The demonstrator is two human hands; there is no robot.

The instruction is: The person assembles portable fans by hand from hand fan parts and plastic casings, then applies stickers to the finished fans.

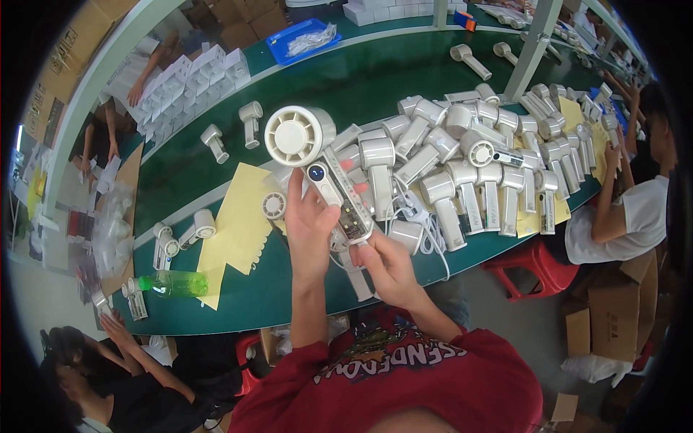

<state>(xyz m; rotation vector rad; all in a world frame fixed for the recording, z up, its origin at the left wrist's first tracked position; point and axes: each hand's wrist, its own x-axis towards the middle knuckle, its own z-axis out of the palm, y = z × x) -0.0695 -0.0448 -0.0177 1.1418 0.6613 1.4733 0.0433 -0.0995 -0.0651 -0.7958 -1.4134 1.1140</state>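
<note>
My left hand (309,231) is closed around the handle of a white handheld fan (297,137). The fan is tilted, its round grille at the upper left. A dark round display shows on its handle, and the see-through lower part reveals a circuit board. At the handle's bottom end, my right hand (390,270) pinches the fan with thumb and fingers; whether it also holds something small there is hidden. White cables (435,242) lie on the table just right of my hands.
Piled fans (440,144) cover the right of the green table (238,307). Yellow sheets (234,216) and a green bottle (180,283) lie left. Co-workers sit at both sides, one in a white shirt (621,224). White boxes (191,90), a blue tray (278,47) and a red stool (534,267) surround me.
</note>
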